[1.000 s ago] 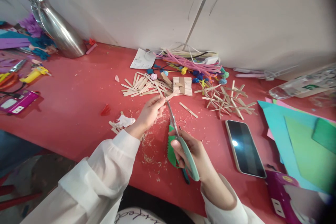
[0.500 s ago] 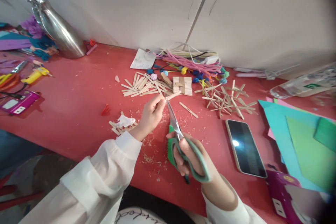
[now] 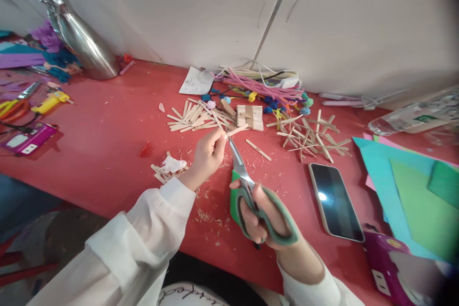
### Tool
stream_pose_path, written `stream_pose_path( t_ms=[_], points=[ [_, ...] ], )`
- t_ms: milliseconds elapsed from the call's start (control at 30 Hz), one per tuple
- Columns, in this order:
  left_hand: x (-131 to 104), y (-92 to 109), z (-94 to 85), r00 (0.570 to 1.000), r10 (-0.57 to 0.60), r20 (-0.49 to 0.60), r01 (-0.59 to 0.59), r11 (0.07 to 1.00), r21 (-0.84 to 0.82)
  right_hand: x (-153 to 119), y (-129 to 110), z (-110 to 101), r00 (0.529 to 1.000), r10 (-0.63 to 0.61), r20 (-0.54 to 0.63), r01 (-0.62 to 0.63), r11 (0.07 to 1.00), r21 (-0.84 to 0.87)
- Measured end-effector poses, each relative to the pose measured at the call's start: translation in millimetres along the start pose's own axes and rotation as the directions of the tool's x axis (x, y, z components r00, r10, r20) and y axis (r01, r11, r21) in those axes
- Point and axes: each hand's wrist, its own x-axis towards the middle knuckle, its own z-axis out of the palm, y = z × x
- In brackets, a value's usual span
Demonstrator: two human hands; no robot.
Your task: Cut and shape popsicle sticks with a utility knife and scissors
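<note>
My left hand [image 3: 211, 153] is closed in a pinch on a wooden craft stick [image 3: 238, 129], whose free end points up to the right. In my right hand [image 3: 263, 213] are green-handled scissors [image 3: 239, 162], with fingers and thumb through the loops. The scissor tips meet the stick right beside my left fingertips. Under the scissors lies a green object with a toothed edge [image 3: 234, 198], partly hidden. Wood shavings [image 3: 210, 215] are scattered on the red table [image 3: 103, 153] below my hands. A slotted stick [image 3: 258, 149] lies just right of the blades.
Loose craft sticks [image 3: 193, 114] and a banded bundle [image 3: 250, 117] lie behind my hands. Crossed sticks [image 3: 311, 134], a phone [image 3: 337, 201] and coloured paper [image 3: 412, 191] are to the right. A steel jug [image 3: 88, 48] and a yellow glue gun [image 3: 52, 103] stand or lie left.
My right hand and the scissors have shifted slightly right and toward me, the handle loops looking wider apart. My left hand keeps its pinch on the stick, almost unmoved.
</note>
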Motion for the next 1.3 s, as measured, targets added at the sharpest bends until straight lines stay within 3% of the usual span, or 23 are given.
stream_pose_path(
  t_ms=[167, 400, 533, 733, 933, 1067, 1133, 1300],
  points=[
    [-1, -2, 3.9, 0.996, 0.081, -0.048, -0.076, 0.993, 0.092, -1, -2, 4, 0.993, 0.025, 0.113, -0.042, 0.988, 0.15],
    [1, 1, 2.3, 0.974, 0.229, -0.002, -0.222, 0.946, 0.235, -3, -1, 3, 0.998, -0.056, -0.032, 0.057, 0.998, 0.027],
    [1, 1, 1.4, 0.976, 0.217, -0.002, -0.21, 0.945, 0.251, -4, -6, -3, 0.998, -0.057, -0.031, 0.057, 0.998, -0.015],
    [1, 2, 0.8, 0.991, 0.132, -0.019, -0.128, 0.98, 0.153, -2, -8, -6, 0.986, 0.055, 0.159, -0.082, 0.982, 0.172],
    [1, 3, 0.4, 0.996, 0.09, 0.014, -0.091, 0.977, 0.192, -1, -4, -1, 0.998, -0.031, -0.058, 0.025, 0.996, -0.087],
    [1, 4, -0.8, 0.993, 0.117, 0.019, -0.118, 0.971, 0.21, -3, -7, 0, 0.993, -0.051, -0.111, 0.033, 0.987, -0.157],
    [1, 3, -1.2, 0.993, 0.115, 0.01, -0.115, 0.971, 0.208, -4, -10, -2, 0.996, -0.037, -0.079, 0.027, 0.992, -0.122],
    [2, 0, -1.6, 0.996, 0.088, 0.004, -0.087, 0.982, 0.167, -3, -11, -6, 0.99, 0.073, 0.123, -0.091, 0.986, 0.142]
  ],
)
